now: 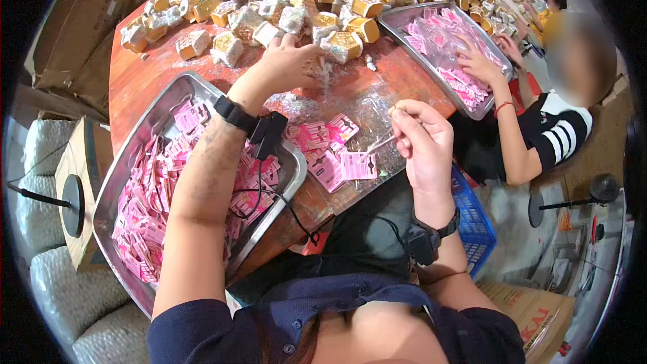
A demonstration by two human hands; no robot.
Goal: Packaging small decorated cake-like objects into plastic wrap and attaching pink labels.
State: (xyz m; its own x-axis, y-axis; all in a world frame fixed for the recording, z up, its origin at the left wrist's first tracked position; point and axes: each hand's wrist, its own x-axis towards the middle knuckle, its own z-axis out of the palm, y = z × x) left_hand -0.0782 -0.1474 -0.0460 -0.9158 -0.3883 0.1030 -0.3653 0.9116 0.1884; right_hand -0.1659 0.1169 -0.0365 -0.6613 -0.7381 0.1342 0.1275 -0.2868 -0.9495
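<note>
Two metal trays (pixel 168 103) of thin pink cards (pixel 143 212); left hand (pixel 286 67), fingers spread beside many chunky gold-and-white blocks (pixel 341 47); right hand (pixel 426 141), fingers pinched narrow, contents unclear.

Shows scuffed wood in table (pixel 153 71); at table's left, shiny metal in tray (pixel 291 163); at far side, rough-coated blocks (pixel 226 49).

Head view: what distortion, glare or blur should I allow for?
Throughout the head view: edges of the table bow and the picture's corners go black; the left tray has bright reflections on its metal; a soft blur covers the co-worker's head; the right hand looks fairly sharp.
</note>
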